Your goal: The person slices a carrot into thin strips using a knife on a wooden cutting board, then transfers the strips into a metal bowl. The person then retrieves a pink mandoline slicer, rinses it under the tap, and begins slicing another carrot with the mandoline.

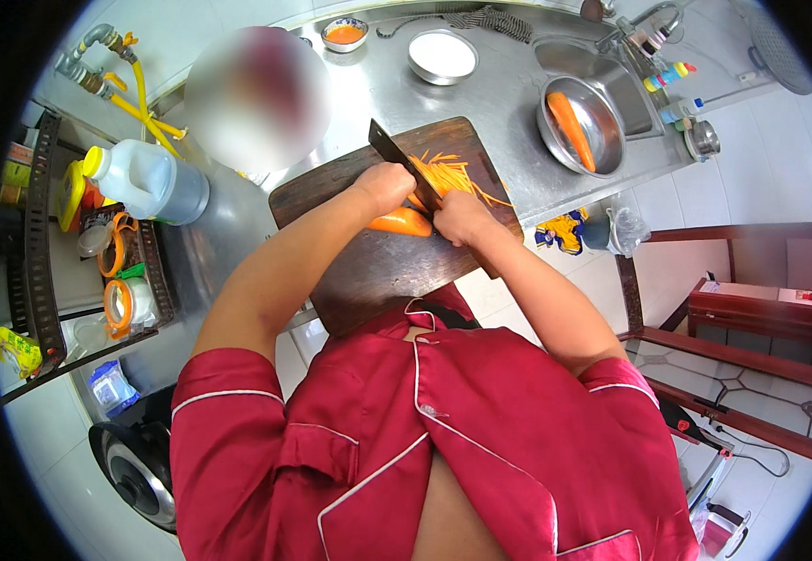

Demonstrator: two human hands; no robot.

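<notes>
A dark wooden cutting board (378, 271) lies tilted across the counter's front edge. My right hand (464, 221) is wrapped round the handle of a kitchen knife (395, 150), whose dark broad blade slants to the far left. My left hand (385, 187) is closed beside the blade, its fingers on a carrot piece (414, 200) that is mostly hidden. Just below that hand a thicker carrot (400, 222) rests on the board. Beyond the blade lies a pile of carrot shreds (457, 176).
A steel bowl (612, 140) with a whole carrot (571, 131) stands by the sink (645, 103). At the back are a bowl of white contents (442, 58) and a small patterned bowl (344, 35). A large jug (158, 182) stands left, near a shelf rack (39, 252).
</notes>
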